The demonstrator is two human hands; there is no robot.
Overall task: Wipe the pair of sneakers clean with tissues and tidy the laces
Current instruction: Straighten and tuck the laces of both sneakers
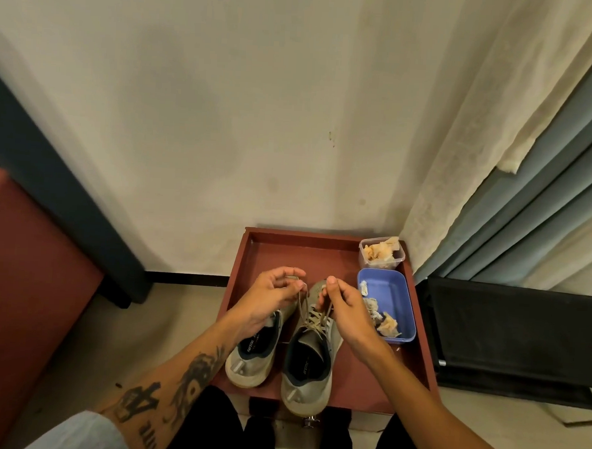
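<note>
Two grey sneakers stand heel toward me on a red-brown tray table [269, 253]. The right sneaker [309, 369] has tan laces [313, 319] crossing its tongue. My left hand [273, 295] pinches one lace end, pulled up and to the left. Over the shoe's toe, my right hand [343, 307] pinches the other lace end. The left sneaker [255, 359] lies partly under my left wrist, its front hidden. A blue tray [395, 291] to the right holds crumpled used tissues [383, 323].
A small clear tub [382, 253] with tissues stands at the table's back right corner. The wall is just behind the table. A black chair [515, 335] and curtains stand to the right, a red-brown cabinet [27, 279] to the left. My knees touch the table's front edge.
</note>
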